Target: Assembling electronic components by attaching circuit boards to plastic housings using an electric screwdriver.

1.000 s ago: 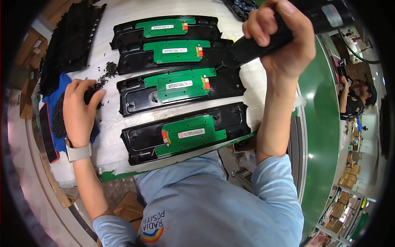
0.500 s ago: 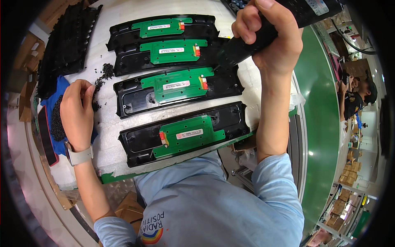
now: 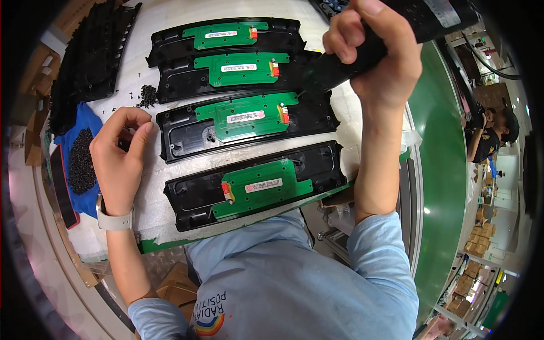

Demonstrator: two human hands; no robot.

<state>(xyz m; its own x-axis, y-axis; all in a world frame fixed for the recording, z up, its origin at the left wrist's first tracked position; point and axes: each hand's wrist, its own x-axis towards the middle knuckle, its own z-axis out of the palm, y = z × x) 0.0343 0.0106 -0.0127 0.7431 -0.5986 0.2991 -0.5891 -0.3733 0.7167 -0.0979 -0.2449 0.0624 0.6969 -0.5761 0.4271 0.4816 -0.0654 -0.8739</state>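
Observation:
My right hand [image 3: 385, 62] is wrapped round a black power screwdriver [image 3: 345, 65]. Its thin tip points down by the upper right corner of a green circuit board [image 3: 243, 133], which lies in a black plastic panel [image 3: 187, 141], third from the far side. My left hand [image 3: 120, 158] hovers left of that panel, over scattered small black screws, thumb and forefinger brought together; anything between them is too small to make out. Just beyond it lies a small heap of black screws [image 3: 148, 95]. More screws [image 3: 82, 164] are piled on a blue cloth or bag [image 3: 73, 139].
Several similar panels with green boards lie in a column, the nearest one [image 3: 192, 198] by the table edge. Stacked black parts [image 3: 93, 54] stand far left. A dark phone-like slab [image 3: 63, 187] lies beside the blue cloth. Another person [image 3: 493, 127] is at far right.
My left hand has moved right, off the blue cloth, uncovering the screw pile there and coming nearer the third panel. My right hand and the screwdriver have shifted only slightly.

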